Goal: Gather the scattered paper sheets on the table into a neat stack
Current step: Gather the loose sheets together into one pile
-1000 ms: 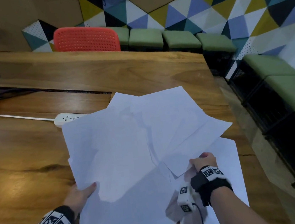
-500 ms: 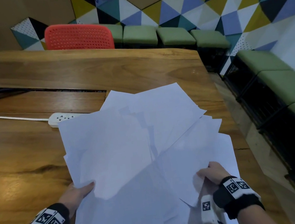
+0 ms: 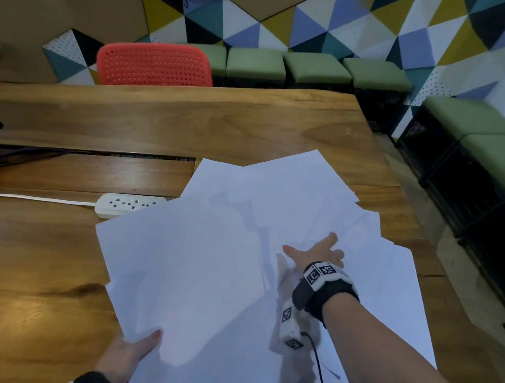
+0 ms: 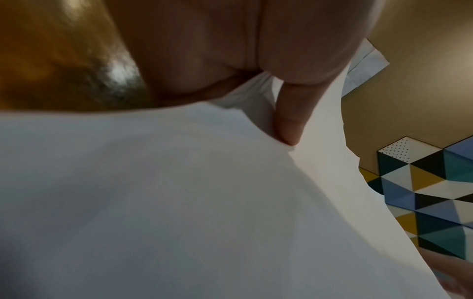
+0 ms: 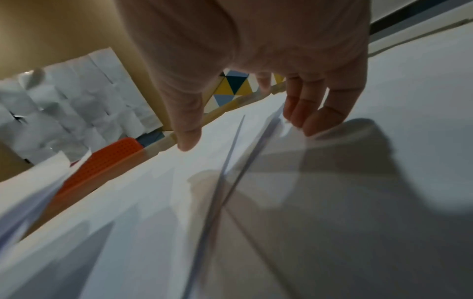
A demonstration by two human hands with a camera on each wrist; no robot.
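Several white paper sheets (image 3: 208, 260) lie fanned and overlapping on the wooden table (image 3: 33, 282), near its right end. My left hand (image 3: 130, 349) pinches the near-left edge of the pile, thumb on top; the left wrist view shows the thumb (image 4: 289, 121) pressed into the paper (image 4: 179, 202) with the fingers hidden underneath. My right hand (image 3: 316, 252) is spread flat above the sheets at middle right. In the right wrist view its fingers (image 5: 307, 113) are straight, tips at a sheet's edge (image 5: 256, 182), holding nothing.
A white power strip (image 3: 128, 203) with its cable lies just beyond the pile's far-left corner. The table's right edge (image 3: 407, 220) runs close to the sheets. A red chair (image 3: 153, 65) and green stools (image 3: 315, 67) stand behind the table.
My right hand let go of the sheet edge it held and moved forward, opening flat over the pile. The right-hand sheets have settled closer together. My left hand keeps its grip.
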